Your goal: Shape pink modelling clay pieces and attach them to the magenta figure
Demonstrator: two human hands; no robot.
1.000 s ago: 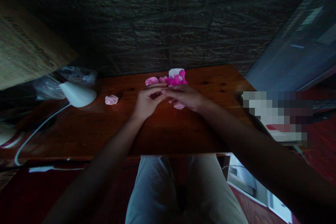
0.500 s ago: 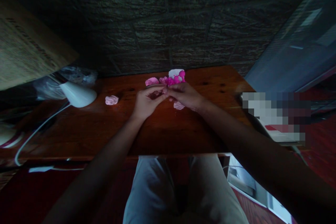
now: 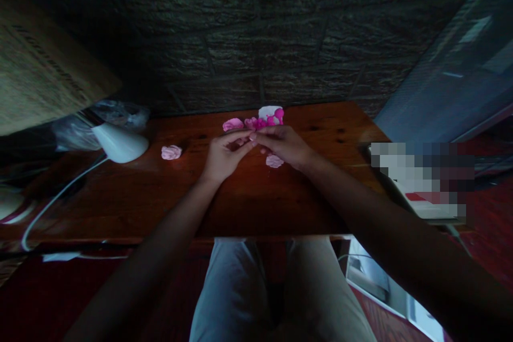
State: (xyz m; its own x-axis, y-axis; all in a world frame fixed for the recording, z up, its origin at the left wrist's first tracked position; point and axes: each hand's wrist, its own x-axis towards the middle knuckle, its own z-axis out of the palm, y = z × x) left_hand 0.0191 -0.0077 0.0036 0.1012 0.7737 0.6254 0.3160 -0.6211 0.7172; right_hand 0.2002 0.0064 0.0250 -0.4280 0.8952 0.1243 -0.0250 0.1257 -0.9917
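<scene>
My left hand [image 3: 226, 155] and my right hand [image 3: 286, 147] meet fingertip to fingertip above the table. Both are closed in a pinch around a small piece of pink clay [image 3: 253, 137], mostly covered by the fingers. Just behind them lie a pink clay lump [image 3: 233, 124], a row of bright pink clay pieces [image 3: 260, 122] with round balls, and a flat white piece [image 3: 270, 112]. A pale pink clay piece [image 3: 274, 161] rests under my right hand, partly hidden by it. Farther left sits a crumpled pale pink clay lump [image 3: 171, 152].
A white lamp-like object [image 3: 122, 142] with a cable stands left on the wooden table [image 3: 256, 203], by a clear plastic bag [image 3: 76, 131] and a large brown printed shade or box [image 3: 44, 64]. A stone wall [image 3: 224, 37] closes the back. A blurred-out pale object [image 3: 420, 187] is at right.
Both hands stay in nearly the same place while the fingertips shift slightly. The small pink piece between them shows more than it did a second ago. The clay on the table has not moved.
</scene>
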